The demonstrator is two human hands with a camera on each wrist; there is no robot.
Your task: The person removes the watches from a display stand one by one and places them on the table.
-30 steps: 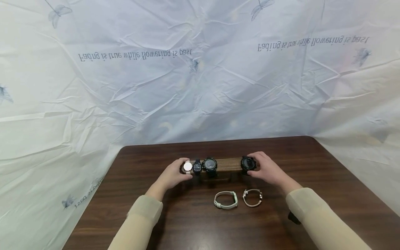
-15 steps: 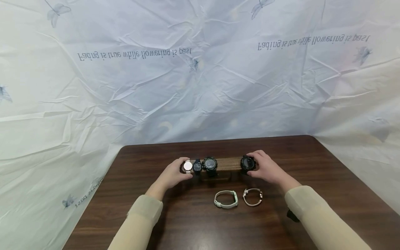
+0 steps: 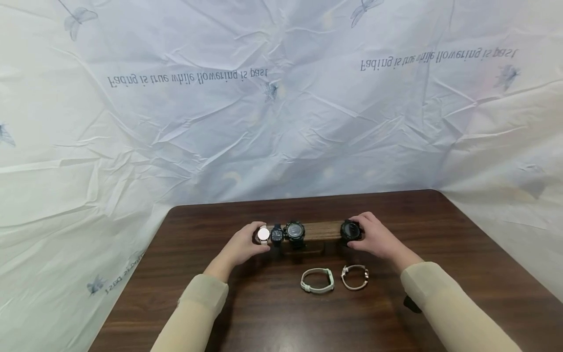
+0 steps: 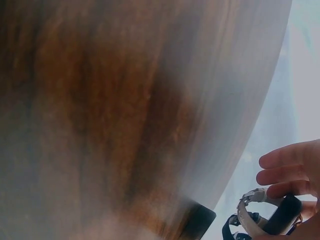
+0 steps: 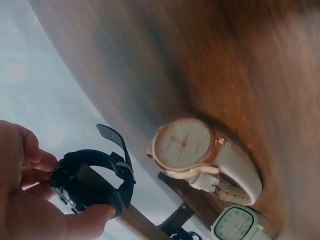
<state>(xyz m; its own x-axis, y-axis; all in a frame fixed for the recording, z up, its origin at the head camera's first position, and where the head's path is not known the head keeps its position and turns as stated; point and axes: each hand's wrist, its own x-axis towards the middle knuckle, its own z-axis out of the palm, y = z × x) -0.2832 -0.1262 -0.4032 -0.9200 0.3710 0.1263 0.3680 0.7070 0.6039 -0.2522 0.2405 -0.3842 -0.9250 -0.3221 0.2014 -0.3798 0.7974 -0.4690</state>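
Loose watches + backdrop

Pale-green watch [image 3: 317, 281] & white-strap rose-gold watch [image 3: 355, 277] lie on table [image 3: 462, 254] nearer the person than both hands, betw. the forearms; crinkled printed sheet [image 3: 281, 107] beyond the hands.

The head view looks forward and down from above the near edge of the dark brown wooden desk [image 3: 246, 313], taking in all of it and the crinkled white sheet behind. The left wrist view sits very close to the blurred desk surface, the fingers [image 4: 287, 172] at the frame's lower right. The right wrist view is just as near. It shares with the head view the round white-strapped watch [image 5: 200, 152] [image 3: 355, 277] and the black watch [image 5: 92, 182] [image 3: 350, 231].
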